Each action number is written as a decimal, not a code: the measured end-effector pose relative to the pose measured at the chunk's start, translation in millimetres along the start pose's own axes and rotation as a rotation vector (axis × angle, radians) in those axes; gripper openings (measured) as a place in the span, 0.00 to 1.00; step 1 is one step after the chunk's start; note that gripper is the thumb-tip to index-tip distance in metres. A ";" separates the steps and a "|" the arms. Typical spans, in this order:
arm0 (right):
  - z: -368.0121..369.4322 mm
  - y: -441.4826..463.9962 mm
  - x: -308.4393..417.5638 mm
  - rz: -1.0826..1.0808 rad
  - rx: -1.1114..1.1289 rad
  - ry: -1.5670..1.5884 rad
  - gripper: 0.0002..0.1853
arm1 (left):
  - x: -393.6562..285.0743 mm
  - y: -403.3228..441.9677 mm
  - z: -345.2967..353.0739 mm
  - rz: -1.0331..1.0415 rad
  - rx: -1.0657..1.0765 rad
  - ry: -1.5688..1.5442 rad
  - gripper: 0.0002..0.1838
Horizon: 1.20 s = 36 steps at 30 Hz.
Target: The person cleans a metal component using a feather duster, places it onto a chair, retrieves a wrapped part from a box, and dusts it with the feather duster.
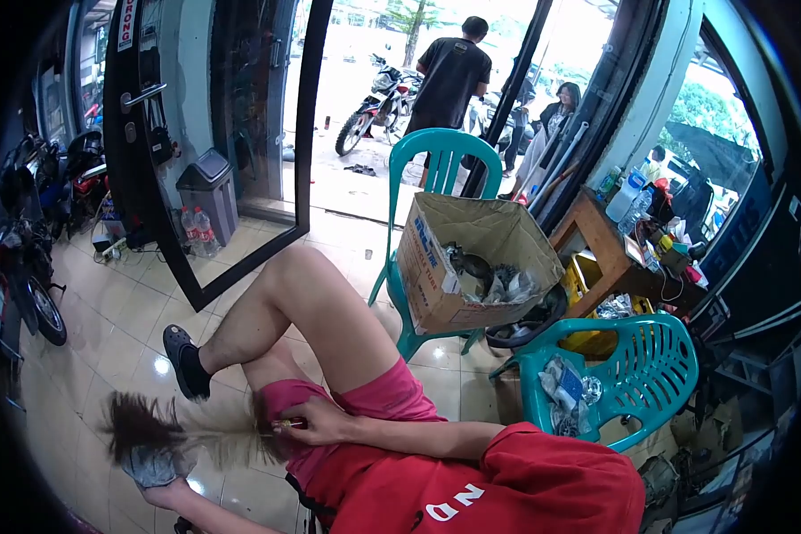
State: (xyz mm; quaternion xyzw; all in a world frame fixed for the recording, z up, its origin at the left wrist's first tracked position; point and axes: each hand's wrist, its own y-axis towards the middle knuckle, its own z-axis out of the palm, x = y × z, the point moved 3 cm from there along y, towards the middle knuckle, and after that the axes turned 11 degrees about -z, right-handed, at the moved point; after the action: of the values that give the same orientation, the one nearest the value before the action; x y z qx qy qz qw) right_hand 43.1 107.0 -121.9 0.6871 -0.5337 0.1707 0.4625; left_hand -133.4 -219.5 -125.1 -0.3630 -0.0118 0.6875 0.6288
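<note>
A brown feather duster (227, 427) reaches sideways across the lower left, its feathers partly smeared by motion. The fingers of my right hand (319, 420) are closed round its short handle end, over my pink shorts. Lower down, my left hand (171, 488) is closed on a crumpled grey wad (149, 466), cloth or plastic, I cannot tell which. The duster's dark far tip (138, 423) overlaps the wad from above, hiding part of it; whether they touch is unclear.
A green chair (445, 147) bears a cardboard box (427, 289) with metal parts. Another green chair (659, 356) holds plastic-bagged parts (565, 392). A glass door (258, 133) stands open beside a grey bin (209, 191). Motorcycles (31, 222) line the left; people (454, 84) are outside.
</note>
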 end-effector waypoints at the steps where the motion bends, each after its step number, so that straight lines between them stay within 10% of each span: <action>1: 1.3 -0.3 3.4 -0.019 0.095 -0.006 0.23 | 2.2 21.2 -17.8 0.039 0.081 0.099 0.26; 5: 1.9 2.5 10.4 0.054 0.134 -0.028 0.23 | -2.1 65.0 -44.2 -0.224 0.370 -0.306 0.27; 7: 0.8 1.9 3.7 0.075 0.024 -0.004 0.23 | 1.0 -23.2 16.1 -0.012 -0.043 -0.033 0.31; 10: -1.9 2.0 1.2 -0.003 -0.069 -0.012 0.24 | 1.3 -22.0 18.0 -0.076 0.055 -0.118 0.31; 11: 0.6 0.8 3.2 -0.008 0.042 0.018 0.23 | -3.2 18.7 -14.2 0.106 0.186 0.300 0.31; 14: -1.4 2.4 18.1 0.043 0.266 -0.047 0.23 | 0.1 5.6 -0.3 -0.035 0.095 0.013 0.31; 20: -4.4 4.4 3.3 0.070 -0.043 -0.041 0.18 | 5.4 -14.8 12.8 -0.066 0.023 -0.036 0.32; 24: 1.8 0.8 10.8 0.018 0.249 -0.040 0.23 | 5.2 -33.5 29.4 -0.086 0.097 -0.376 0.31; 30: -5.9 5.1 2.1 0.152 0.027 -0.048 0.20 | 5.8 18.0 -17.7 0.037 -0.059 0.138 0.30; 36: -3.8 4.5 20.5 0.090 0.270 -0.099 0.22 | 4.8 21.2 -20.2 -0.084 0.037 0.044 0.27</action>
State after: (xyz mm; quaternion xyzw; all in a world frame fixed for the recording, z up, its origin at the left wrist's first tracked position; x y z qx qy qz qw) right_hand 47.7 98.3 -103.0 0.7260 -0.5581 0.2274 0.3312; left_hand -140.9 -228.6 -152.3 -0.3655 -0.0002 0.6525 0.6638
